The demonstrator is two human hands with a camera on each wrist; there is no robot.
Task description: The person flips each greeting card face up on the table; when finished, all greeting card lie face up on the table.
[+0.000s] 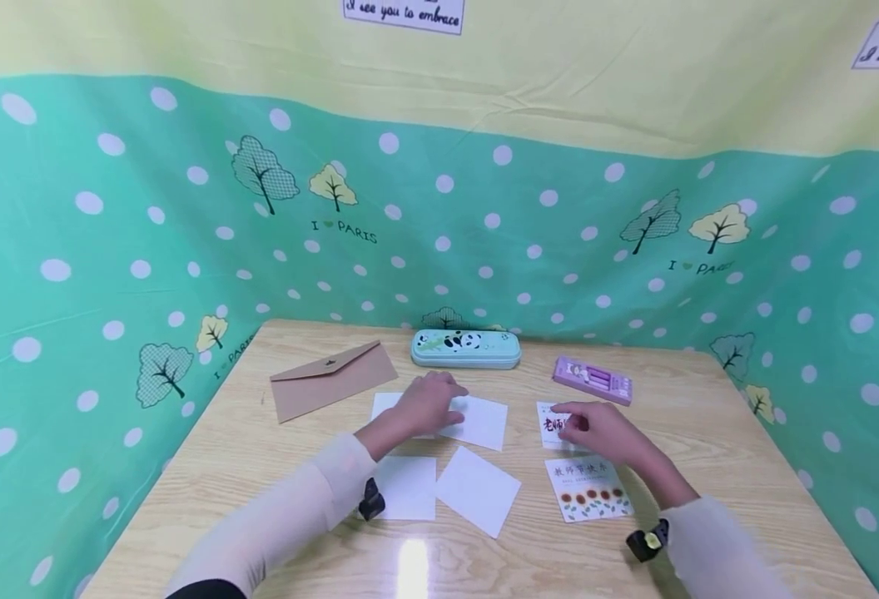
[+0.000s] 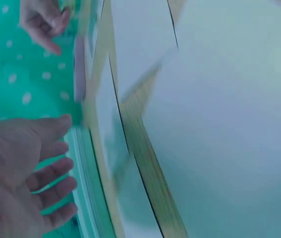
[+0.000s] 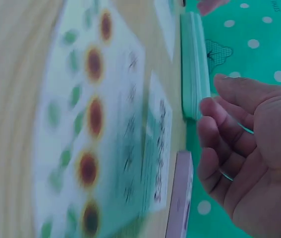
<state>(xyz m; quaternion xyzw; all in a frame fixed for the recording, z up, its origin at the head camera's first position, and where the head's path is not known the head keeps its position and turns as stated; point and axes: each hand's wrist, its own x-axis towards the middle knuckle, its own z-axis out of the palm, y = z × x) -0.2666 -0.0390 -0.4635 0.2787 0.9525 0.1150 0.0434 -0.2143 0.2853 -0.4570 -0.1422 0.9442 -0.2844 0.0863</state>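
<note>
My left hand (image 1: 426,405) hovers over two blank white cards, the nearer one a tilted white card (image 1: 479,423); its fingers are spread and hold nothing in the left wrist view. Below it lie another white card (image 1: 408,489) and a slanted white card (image 1: 477,491). Above a card with dark red characters (image 1: 551,423), partly hidden by it, is my right hand (image 1: 604,428). Its fingers bend loosely with nothing between them in the right wrist view. Just in front lies a sunflower card (image 1: 588,491), blurred but larger in the right wrist view.
A brown envelope (image 1: 335,384) lies at the back left of the wooden table (image 1: 297,549). At the back stands a teal panda pencil case (image 1: 465,349), with a purple box (image 1: 593,381) to its right. Dotted green cloth (image 1: 484,225) hangs around the table.
</note>
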